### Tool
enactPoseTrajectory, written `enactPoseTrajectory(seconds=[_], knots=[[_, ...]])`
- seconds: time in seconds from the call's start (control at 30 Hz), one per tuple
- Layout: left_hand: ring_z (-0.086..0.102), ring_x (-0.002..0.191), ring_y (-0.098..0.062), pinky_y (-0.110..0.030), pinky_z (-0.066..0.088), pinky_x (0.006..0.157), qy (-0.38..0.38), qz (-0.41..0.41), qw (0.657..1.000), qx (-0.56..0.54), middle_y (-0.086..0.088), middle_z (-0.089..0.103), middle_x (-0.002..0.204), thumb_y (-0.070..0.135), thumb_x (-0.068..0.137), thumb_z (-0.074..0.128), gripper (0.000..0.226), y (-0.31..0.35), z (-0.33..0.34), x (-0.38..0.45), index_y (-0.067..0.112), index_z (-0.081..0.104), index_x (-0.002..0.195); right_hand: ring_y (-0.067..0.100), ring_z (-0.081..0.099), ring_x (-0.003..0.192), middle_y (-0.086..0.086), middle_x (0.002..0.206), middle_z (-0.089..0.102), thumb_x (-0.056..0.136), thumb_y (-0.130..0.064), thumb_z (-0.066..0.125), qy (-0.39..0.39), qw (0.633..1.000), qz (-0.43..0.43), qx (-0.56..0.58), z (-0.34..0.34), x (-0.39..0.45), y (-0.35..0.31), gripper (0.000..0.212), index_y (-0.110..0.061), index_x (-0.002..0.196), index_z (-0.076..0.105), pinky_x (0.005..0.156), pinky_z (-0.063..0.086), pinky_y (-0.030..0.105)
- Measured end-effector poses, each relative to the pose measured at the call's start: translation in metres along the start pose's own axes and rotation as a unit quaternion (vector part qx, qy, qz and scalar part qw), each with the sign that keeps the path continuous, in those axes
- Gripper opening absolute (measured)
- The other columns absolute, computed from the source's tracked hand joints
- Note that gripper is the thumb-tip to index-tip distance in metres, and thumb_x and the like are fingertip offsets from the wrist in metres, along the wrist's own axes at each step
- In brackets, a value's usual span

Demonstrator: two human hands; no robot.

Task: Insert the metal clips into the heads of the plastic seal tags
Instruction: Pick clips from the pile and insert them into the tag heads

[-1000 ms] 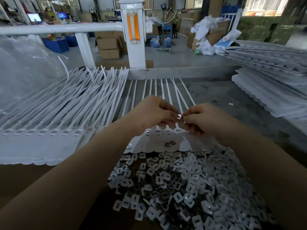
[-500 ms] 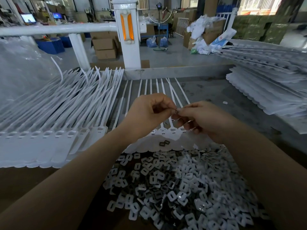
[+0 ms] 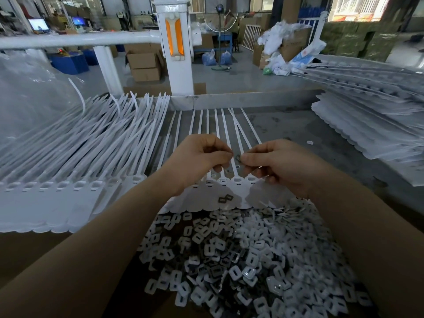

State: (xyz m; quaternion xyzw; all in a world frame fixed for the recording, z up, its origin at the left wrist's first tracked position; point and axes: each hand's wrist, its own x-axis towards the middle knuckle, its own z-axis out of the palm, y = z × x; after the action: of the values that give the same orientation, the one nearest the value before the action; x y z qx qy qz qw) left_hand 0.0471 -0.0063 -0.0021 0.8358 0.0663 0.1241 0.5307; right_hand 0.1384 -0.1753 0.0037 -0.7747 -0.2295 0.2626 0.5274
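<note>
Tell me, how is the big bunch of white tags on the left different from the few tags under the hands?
The left bunch is piled thick, straps crossing and overlapping; the few tags under the hands lie flat in one layer, straps mostly apart. The left bunch is untouched, while the left hand and right hand pinch a small metal clip above the few. Both are white, with heads toward the person.

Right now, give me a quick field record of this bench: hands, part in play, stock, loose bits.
left hand: raised over the tag row, fingers curled, pinching something small beside the clip; which item, cannot tell
right hand: pinches a small dark metal clip at its fingertips
tags in work: row of white plastic seal tags under the hands, straps pointing away
clip stock: heap of small square metal clips nearest the camera
loose clips: dark pair lying on the tag heads
side stock: white tag sheets stacked far right
</note>
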Motion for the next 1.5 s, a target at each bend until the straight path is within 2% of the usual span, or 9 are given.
enactPoseTrajectory(seconds=[0.13, 0.63, 0.9, 1.03, 1.13, 1.2, 1.3, 1.4, 1.5], knots=[[0.059, 0.059, -0.002, -0.011, 0.043, 0.052, -0.021, -0.009, 0.999, 0.024, 0.003, 0.070, 0.067, 0.017, 0.089, 0.068, 0.008, 0.002, 0.002, -0.002, 0.012, 0.072, 0.085, 0.002, 0.052, 0.053, -0.002, 0.071, 0.072, 0.083, -0.025, 0.074, -0.003, 1.000, -0.015, -0.017, 0.001, 0.000, 0.001, 0.011, -0.015, 0.088, 0.073, 0.052, 0.036, 0.020], [0.061, 0.062, -0.004, -0.010, 0.044, 0.057, -0.011, -0.015, 1.000, -0.014, 0.000, 0.071, 0.073, 0.014, 0.088, 0.070, 0.005, 0.000, 0.003, 0.000, 0.010, 0.072, 0.087, 0.008, 0.053, 0.060, -0.004, 0.071, 0.071, 0.089, -0.021, 0.067, 0.004, 0.999, -0.036, -0.011, 0.000, 0.001, 0.000, 0.007, -0.015, 0.089, 0.071, 0.053, 0.040, 0.022], [0.059, 0.061, -0.003, -0.009, 0.042, 0.055, -0.030, -0.012, 0.999, -0.026, 0.002, 0.069, 0.070, 0.012, 0.088, 0.068, 0.005, 0.002, 0.002, -0.001, 0.010, 0.072, 0.085, -0.009, 0.048, 0.049, -0.011, 0.071, 0.062, 0.097, -0.025, 0.054, 0.014, 0.984, -0.119, -0.130, 0.007, -0.002, -0.002, 0.017, -0.024, 0.084, 0.064, 0.057, 0.037, 0.017], [0.057, 0.059, 0.001, -0.008, 0.041, 0.054, -0.038, -0.005, 0.999, -0.016, 0.003, 0.070, 0.070, 0.019, 0.090, 0.067, 0.012, 0.003, 0.004, -0.003, 0.013, 0.071, 0.081, -0.010, 0.047, 0.044, -0.021, 0.054, 0.059, 0.099, -0.025, 0.052, 0.001, 0.978, -0.128, -0.164, 0.009, -0.004, -0.003, 0.022, -0.026, 0.078, 0.061, 0.043, 0.034, 0.006], [0.058, 0.060, 0.004, -0.007, 0.042, 0.055, -0.013, 0.005, 1.000, -0.006, 0.005, 0.071, 0.070, 0.022, 0.089, 0.068, 0.010, 0.002, 0.006, -0.003, 0.015, 0.073, 0.083, -0.009, 0.048, 0.046, -0.012, 0.068, 0.061, 0.097, -0.026, 0.055, 0.018, 0.982, -0.131, -0.137, 0.009, -0.004, -0.004, 0.016, -0.020, 0.086, 0.065, 0.043, 0.034, 0.005], [0.059, 0.062, 0.003, -0.008, 0.044, 0.058, -0.007, 0.005, 1.000, 0.003, 0.006, 0.072, 0.072, 0.025, 0.089, 0.069, 0.010, 0.001, 0.006, -0.002, 0.017, 0.074, 0.085, -0.003, 0.046, 0.048, -0.004, 0.071, 0.059, 0.097, -0.027, 0.054, 0.023, 0.980, -0.127, -0.148, 0.008, -0.003, -0.003, 0.016, -0.020, 0.088, 0.065, 0.045, 0.037, 0.011], [0.064, 0.068, -0.001, -0.010, 0.050, 0.063, -0.017, -0.010, 0.998, 0.057, 0.007, 0.074, 0.077, 0.030, 0.088, 0.070, 0.008, -0.001, 0.005, 0.000, 0.022, 0.074, 0.087, 0.002, 0.046, 0.055, -0.008, 0.067, 0.052, 0.098, -0.025, 0.051, 0.026, 0.966, -0.125, -0.224, 0.009, -0.001, 0.000, 0.019, -0.024, 0.081, 0.058, 0.053, 0.038, 0.018], [0.066, 0.074, -0.006, -0.019, 0.054, 0.066, -0.025, -0.033, 0.992, 0.119, 0.004, 0.072, 0.084, 0.026, 0.084, 0.075, 0.008, -0.006, 0.000, 0.004, 0.026, 0.070, 0.090, 0.011, 0.046, 0.088, -0.012, 0.085, 0.048, 0.098, -0.031, 0.050, 0.047, 0.913, -0.129, -0.385, 0.010, 0.005, 0.006, 0.019, -0.032, 0.079, 0.051, 0.082, 0.038, 0.032], [0.059, 0.063, 0.004, -0.011, 0.044, 0.055, -0.064, -0.039, 0.982, 0.172, 0.010, 0.069, 0.077, 0.025, 0.080, 0.078, 0.011, -0.009, -0.002, 0.004, 0.030, 0.070, 0.085, 0.018, 0.038, 0.108, -0.007, 0.104, 0.041, 0.097, -0.037, 0.047, 0.038, 0.883, -0.105, -0.456, 0.014, 0.008, 0.010, 0.011, -0.034, 0.087, 0.050, 0.093, 0.028, 0.039]])
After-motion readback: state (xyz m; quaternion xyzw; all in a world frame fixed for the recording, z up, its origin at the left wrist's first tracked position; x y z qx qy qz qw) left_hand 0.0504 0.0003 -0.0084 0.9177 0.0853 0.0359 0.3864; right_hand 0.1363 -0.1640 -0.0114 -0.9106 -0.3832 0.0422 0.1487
